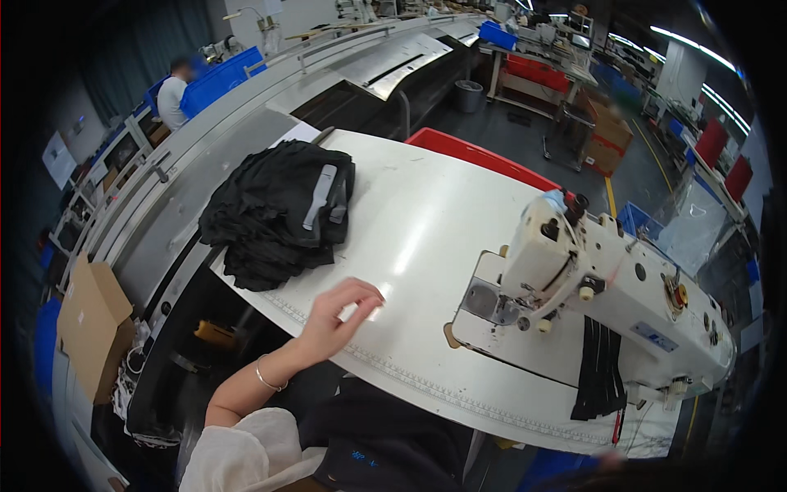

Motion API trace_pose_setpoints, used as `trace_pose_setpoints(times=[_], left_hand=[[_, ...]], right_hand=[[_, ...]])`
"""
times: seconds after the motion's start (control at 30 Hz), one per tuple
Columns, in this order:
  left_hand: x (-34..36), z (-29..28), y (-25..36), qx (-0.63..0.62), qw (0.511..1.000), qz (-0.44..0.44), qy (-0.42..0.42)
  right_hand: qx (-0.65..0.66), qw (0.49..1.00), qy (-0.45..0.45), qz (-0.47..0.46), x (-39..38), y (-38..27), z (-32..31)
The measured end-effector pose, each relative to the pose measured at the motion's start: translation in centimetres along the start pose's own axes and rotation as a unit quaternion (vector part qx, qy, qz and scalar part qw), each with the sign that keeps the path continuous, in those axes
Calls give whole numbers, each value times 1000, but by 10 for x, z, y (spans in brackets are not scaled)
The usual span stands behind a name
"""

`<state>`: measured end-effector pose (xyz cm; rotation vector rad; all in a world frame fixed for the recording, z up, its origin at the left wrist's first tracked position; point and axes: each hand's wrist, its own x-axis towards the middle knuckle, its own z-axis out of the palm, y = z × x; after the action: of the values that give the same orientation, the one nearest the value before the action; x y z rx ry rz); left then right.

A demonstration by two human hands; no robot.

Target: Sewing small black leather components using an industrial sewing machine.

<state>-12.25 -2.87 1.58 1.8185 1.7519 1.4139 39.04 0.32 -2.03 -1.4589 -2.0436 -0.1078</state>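
Note:
My left hand [338, 318] is over the front part of the white sewing table [418, 213], a bracelet on its wrist. Its fingers curve loosely toward the thumb, and nothing shows between them. Just beyond it lies a heaped pile of black fabric pieces [275, 217], with a grey strip [320, 197] on top. To the right stands a white sewing machine [607, 279]. Black fabric strips [600, 369] hang over the table below the machine's arm. Only a small blurred bit of my right hand [611, 461] shows at the lower edge; its fingers cannot be made out.
A red bin [484, 156] sits behind the table's far edge. An open cardboard box [94, 328] stands at the left, beside a long metal rail line [197, 148]. Farther back, a person [172, 97] is near a blue crate [221, 80]. A ruler strip [459, 402] runs along the table's front edge.

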Motion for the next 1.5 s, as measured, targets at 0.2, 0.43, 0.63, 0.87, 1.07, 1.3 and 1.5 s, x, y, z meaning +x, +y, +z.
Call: trace_pose_setpoints(times=[0.2,0.43,0.63,0.87,1.07,1.3,1.5], left_hand=[[12,-114,-41,194,929,25,312],[33,-142,-73,335,916,21,220],[25,-143,-112,375,915,-89,117],[38,-153,-110,486,872,-46,20],[54,-123,-43,322,942,-12,89],[28,-22,51,340,893,268,123],[16,6,27,159,967,156,-121]], right_hand=[[303,915,-223,-148,78,-157,58],[441,801,6,-406,177,-418,195],[654,695,-299,7,237,-420,279],[805,563,151,112,332,-381,136],[618,779,-99,42,270,-366,114],[646,731,-219,34,196,-345,86],[647,663,-309,214,159,-275,145]])
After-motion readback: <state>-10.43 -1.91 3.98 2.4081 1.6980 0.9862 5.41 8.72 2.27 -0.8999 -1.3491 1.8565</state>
